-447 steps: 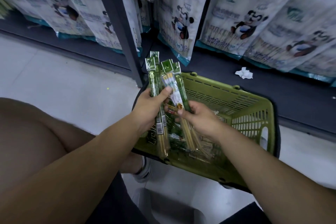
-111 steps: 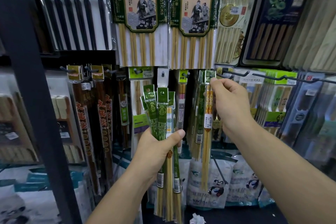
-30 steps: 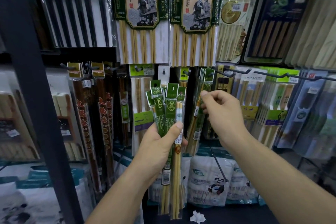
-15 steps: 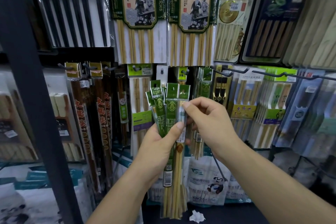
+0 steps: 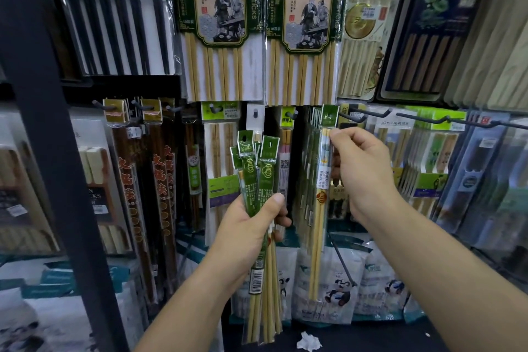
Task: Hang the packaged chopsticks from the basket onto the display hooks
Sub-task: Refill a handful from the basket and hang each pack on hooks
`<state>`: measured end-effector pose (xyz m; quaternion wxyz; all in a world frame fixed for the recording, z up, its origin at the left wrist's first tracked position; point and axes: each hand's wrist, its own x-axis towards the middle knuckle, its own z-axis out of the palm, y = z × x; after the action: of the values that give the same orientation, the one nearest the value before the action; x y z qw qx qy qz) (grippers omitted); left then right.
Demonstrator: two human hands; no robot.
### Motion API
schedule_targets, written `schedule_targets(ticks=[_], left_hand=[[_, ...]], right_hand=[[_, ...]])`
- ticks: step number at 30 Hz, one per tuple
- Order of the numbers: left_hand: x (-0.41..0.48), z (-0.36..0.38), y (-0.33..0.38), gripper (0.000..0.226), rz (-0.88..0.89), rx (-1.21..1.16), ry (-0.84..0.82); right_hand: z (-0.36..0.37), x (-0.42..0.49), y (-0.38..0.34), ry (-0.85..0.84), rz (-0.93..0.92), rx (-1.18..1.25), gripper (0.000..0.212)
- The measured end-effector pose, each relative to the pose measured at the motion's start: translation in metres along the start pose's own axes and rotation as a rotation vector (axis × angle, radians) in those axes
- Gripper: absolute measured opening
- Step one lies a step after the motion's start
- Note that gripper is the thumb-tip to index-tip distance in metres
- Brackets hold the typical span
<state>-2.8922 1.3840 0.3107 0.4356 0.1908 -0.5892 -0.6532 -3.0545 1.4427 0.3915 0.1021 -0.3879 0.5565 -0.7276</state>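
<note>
Evidently light, stiff and film-slick, one pack (image 5: pixel 320 223) is pinched by the right hand (image 5: pixel 363 177), its header above at the hook (image 5: pixel 330 116). It is best held just under that header. To its left, the left hand (image 5: pixel 251 226) grips a bundle (image 5: pixel 257 174).

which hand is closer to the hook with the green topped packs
Right. The right hand pinches a pack just below that hook; the left hand grips the bundle lower left.

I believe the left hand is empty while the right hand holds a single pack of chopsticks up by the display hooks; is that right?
Not quite. The head view shows the left hand is not empty: it grips a bundle of packs. The rest holds: the right hand pinches a single pack up by the display hooks.
</note>
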Motion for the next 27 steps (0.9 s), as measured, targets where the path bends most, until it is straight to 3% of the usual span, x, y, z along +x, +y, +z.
schedule_targets(ticks=[13,20,27], left_hand=[[0.000,0.002,-0.001,0.050,-0.001,0.031,-0.003],[0.002,0.000,-0.002,0.026,0.010,0.049,-0.021],[0.001,0.000,-0.004,0.030,0.006,0.006,-0.058]], right_hand=[[-0.002,0.003,0.005,0.041,-0.025,-0.036,0.032],[-0.002,0.007,0.010,0.058,-0.023,-0.062,0.028],[-0.001,0.016,0.024,0.096,-0.121,-0.188,0.025]])
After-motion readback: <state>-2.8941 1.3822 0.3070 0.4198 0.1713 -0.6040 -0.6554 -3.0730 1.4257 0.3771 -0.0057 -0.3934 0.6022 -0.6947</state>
